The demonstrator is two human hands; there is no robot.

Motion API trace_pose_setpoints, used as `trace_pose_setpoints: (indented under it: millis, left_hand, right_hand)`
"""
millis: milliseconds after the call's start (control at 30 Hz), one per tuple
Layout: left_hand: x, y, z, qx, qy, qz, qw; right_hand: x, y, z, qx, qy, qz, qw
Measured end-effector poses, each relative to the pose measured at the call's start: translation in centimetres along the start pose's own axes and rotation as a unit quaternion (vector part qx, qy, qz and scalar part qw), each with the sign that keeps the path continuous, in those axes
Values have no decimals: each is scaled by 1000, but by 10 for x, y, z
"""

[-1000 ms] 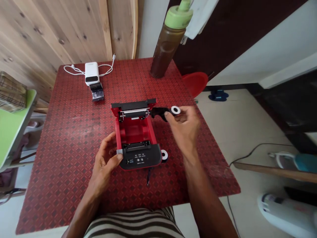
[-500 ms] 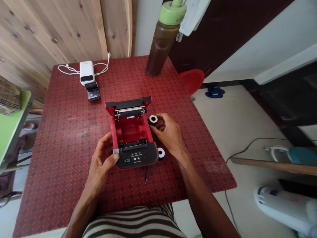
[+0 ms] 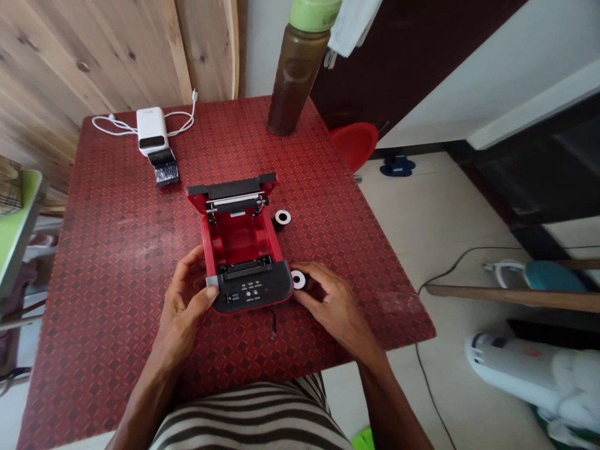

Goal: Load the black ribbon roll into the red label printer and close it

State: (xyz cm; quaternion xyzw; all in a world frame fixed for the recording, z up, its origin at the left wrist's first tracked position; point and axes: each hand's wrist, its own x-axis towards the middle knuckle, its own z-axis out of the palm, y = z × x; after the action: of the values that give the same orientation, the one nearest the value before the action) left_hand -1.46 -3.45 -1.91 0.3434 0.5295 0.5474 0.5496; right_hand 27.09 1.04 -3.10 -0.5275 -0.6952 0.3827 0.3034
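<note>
Your L hand (image 3: pixel 185 294) grips the open red printer (image 3: pixel 239 240), thumb on its grey front tab (image 3: pixel 212 282). R hand (image 3: pixel 332 306), half-curled, touches a small black-and-white roll (image 3: pixel 298 279) by the front corner, grip unclear. 2nd roll (image 3: pixel 282 217) sits on the red table (image 3: pixel 112 262), just beside the printer.

No wording can be read: the tiny markings on the black front panel (image 3: pixel 253 294) of the open red printer (image 3: pixel 209 240) are too blurred.

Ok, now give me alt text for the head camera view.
A person's left hand holds the side of an open red-and-black thermal printer on a red patterned table, while the right hand is at a small white-cored roll beside it. A second roll sits nearby.
</note>
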Motion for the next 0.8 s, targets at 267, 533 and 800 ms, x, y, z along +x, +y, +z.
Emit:
trace_pose_setpoints:
  millis: [267,533,800]
  left_hand:
    - [0,-1,2,-2,5,0,1000]
    - [-3,7,6,-7,3,-6,1000]
    - [-4,8,8,-22,-7,-16,1000]
  right_hand:
    - [-11,-23,-49,3,47,16,999]
    - [54,-105,-36,-197,-58,-234,950]
    - [95,-115,26,-397,-157,-206,881]
